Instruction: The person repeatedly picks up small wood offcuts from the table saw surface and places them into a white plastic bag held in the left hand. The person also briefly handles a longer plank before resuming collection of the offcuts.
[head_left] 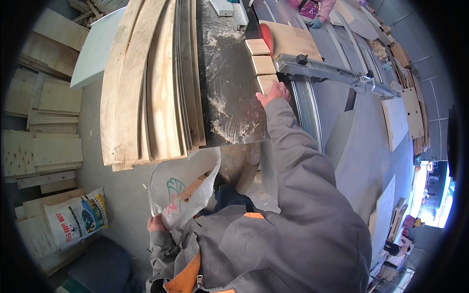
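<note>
My right hand (274, 94) reaches out over the dark saw table (227, 93), its fingers closed around the near end of a small pale wooden block (266, 83). Two similar wooden blocks (263, 65) lie in a row just beyond it. Low on the left, my left hand (155, 223) grips the edge of a white plastic sack (163, 188) with green and red print. The sack hangs with its mouth open below the table's near edge, and a brown wood offcut (192, 188) shows in it.
Long plywood strips (132, 88) are stacked on the table's left and overhang its near edge. A metal fence rail (322, 68) and a red round guard (266, 36) stand right of the blocks. Across the table is another person's gloved hand (316, 23). Boards and a filled bag (75, 217) lie left.
</note>
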{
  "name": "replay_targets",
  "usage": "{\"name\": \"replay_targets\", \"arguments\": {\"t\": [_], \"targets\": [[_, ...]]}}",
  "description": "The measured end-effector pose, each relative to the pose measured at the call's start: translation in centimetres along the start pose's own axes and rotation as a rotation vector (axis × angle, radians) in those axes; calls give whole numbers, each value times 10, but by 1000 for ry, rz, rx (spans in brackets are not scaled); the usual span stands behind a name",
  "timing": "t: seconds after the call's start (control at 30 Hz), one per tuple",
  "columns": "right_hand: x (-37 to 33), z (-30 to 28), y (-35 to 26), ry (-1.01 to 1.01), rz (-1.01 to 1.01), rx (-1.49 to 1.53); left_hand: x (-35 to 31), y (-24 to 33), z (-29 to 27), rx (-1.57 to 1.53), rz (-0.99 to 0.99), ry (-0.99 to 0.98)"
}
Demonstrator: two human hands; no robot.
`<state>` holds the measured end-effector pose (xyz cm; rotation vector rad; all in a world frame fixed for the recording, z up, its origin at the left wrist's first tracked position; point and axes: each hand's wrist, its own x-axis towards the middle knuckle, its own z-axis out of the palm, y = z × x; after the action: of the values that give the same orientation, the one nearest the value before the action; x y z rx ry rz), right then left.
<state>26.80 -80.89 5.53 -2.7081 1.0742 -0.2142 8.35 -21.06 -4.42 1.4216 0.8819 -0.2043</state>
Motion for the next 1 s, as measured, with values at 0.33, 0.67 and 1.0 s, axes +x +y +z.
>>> {"name": "replay_targets", "arguments": {"t": [0.33, 0.67, 1.0], "targets": [[9, 16, 9, 87, 29, 108, 2, 4, 25, 44, 42, -18], [56, 17, -26, 214, -119, 153, -1, 9, 43, 80, -36, 9], [27, 44, -72, 73, -354, 172, 7, 0, 51, 61, -57, -85]]}}
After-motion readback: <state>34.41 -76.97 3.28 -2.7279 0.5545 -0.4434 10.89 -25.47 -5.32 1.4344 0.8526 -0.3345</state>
